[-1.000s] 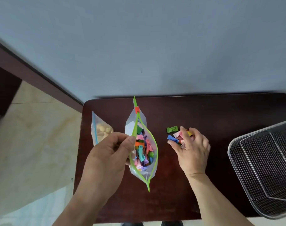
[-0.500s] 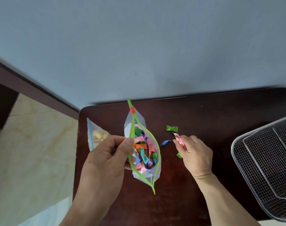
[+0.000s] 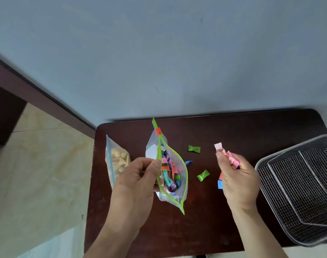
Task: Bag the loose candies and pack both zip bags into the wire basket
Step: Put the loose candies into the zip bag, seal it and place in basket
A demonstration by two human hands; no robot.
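Note:
A clear zip bag with a green zip strip [image 3: 177,194] stands open on the dark table [image 3: 233,127], full of bright wrapped candies. My left hand [image 3: 134,185] pinches its left rim. My right hand [image 3: 235,175] is lifted to the right of the bag, closed on a handful of candies [image 3: 231,159], pink ones sticking out on top and blue and orange ends below. Two green candies [image 3: 194,148] [image 3: 203,175] and a blue candy [image 3: 187,162] lie loose between bag and hand. A second zip bag with pale snacks [image 3: 118,159] lies at the left edge.
A wire basket [image 3: 282,207] sits at the table's right edge, partly out of frame, with nothing in it. A grey wall rises behind the table. Pale floor tiles lie to the left.
My right hand closed on several candies and rose up and to the right, away from the table. Three candies stayed behind on the table. My left hand kept holding the bag open.

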